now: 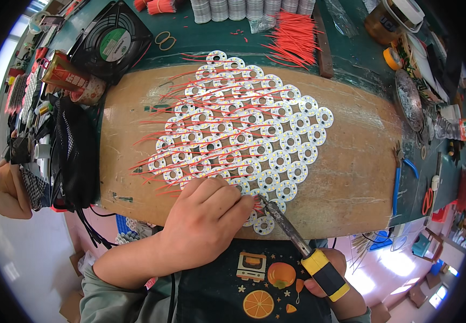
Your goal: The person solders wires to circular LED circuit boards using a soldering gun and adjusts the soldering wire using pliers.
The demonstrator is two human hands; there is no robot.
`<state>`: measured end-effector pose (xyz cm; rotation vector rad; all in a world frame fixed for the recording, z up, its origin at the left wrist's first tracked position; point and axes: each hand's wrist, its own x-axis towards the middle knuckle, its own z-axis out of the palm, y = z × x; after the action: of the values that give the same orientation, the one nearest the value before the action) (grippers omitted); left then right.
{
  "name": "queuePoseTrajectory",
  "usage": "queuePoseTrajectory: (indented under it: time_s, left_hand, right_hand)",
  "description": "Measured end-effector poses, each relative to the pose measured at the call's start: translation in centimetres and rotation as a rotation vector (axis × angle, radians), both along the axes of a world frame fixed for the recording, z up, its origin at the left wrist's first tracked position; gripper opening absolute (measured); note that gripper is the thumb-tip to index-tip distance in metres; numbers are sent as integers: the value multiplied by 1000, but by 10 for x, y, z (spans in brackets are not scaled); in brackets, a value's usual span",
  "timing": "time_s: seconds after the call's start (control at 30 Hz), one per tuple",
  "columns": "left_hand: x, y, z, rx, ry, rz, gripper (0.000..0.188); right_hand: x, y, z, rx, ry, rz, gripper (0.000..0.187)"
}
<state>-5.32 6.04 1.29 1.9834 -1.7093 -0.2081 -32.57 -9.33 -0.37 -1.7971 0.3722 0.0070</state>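
Observation:
Many round white LED circuit boards (pixel 271 128) lie in touching rows on a brown board, forming a slanted block. Thin red wires (pixel 160 123) trail leftward from many of them. Over the near boards, my left hand (pixel 206 212) is closed, its thumb and fingertips pinching a red wire (pixel 256 205); the rest of that wire is hidden by the hand. My right hand (pixel 336 259) grips the yellow and black handle of a soldering iron (pixel 293 232). The iron's tip meets the near boards just beside my left fingertips.
The brown board (pixel 351 161) covers the green table (pixel 195 40). Behind it are a black fan (pixel 111 40), a pile of red wires (pixel 296 40) and stacked round boards (pixel 243 9). Blue-handled pliers (pixel 396 188) and red-handled scissors (pixel 428 200) lie right. Another person (pixel 9 188) sits far left.

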Motion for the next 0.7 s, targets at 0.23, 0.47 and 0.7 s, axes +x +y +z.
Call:
queuePoseTrajectory:
  time_s: [0.23, 0.47, 0.7]
  left_hand:
    - [-1, 0, 0, 6, -2, 1, 33]
    - [-7, 0, 0, -54, -38, 71, 34]
    - [-12, 4, -6, -93, -31, 26, 34]
  right_hand:
    - [-13, 13, -12, -14, -48, -197, 52]
    - [-34, 1, -20, -61, -177, -32, 49]
    - [-34, 9, -15, -46, -38, -132, 51]
